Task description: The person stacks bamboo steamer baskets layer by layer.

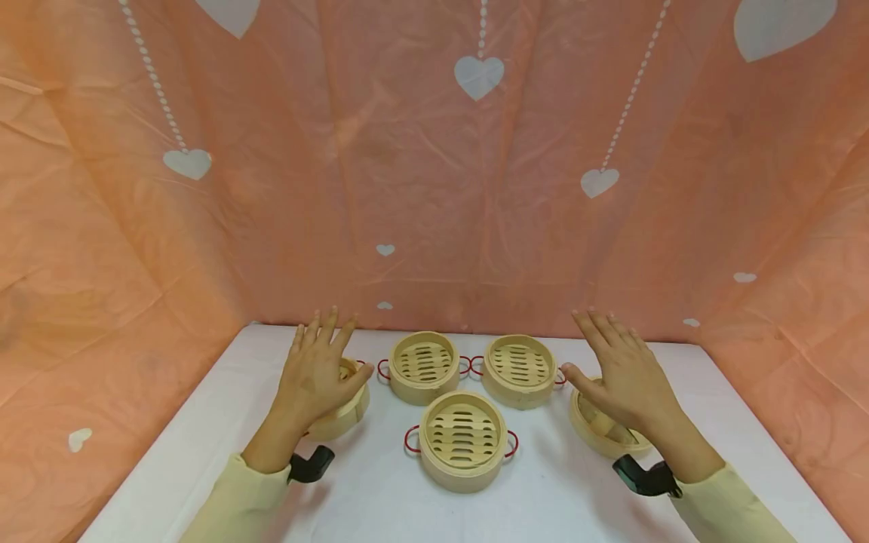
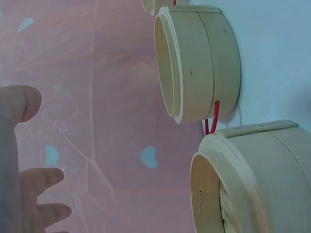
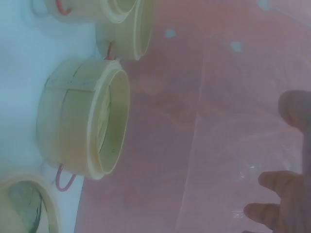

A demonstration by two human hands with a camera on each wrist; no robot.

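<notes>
My left hand (image 1: 312, 377) hovers with spread fingers over a bamboo steamer basket (image 1: 342, 418) at the left, hiding much of it. On the right, my other hand (image 1: 624, 373) is held the same way above a round bamboo piece (image 1: 597, 430) with a woven-looking top, possibly a steamer lid. Neither hand holds anything. Between them stand three slatted steamer baskets with red side handles: one at the back left (image 1: 424, 367), one at the back right (image 1: 520, 371) and one in front (image 1: 463, 441). Both wrist views show the fingers apart from the baskets.
A white tabletop (image 1: 380, 498) carries all the baskets. An orange-pink cloth (image 1: 421, 188) with pale hearts hangs behind the table and along both sides. A dark camera sits on each wrist, such as the left one (image 1: 312, 464).
</notes>
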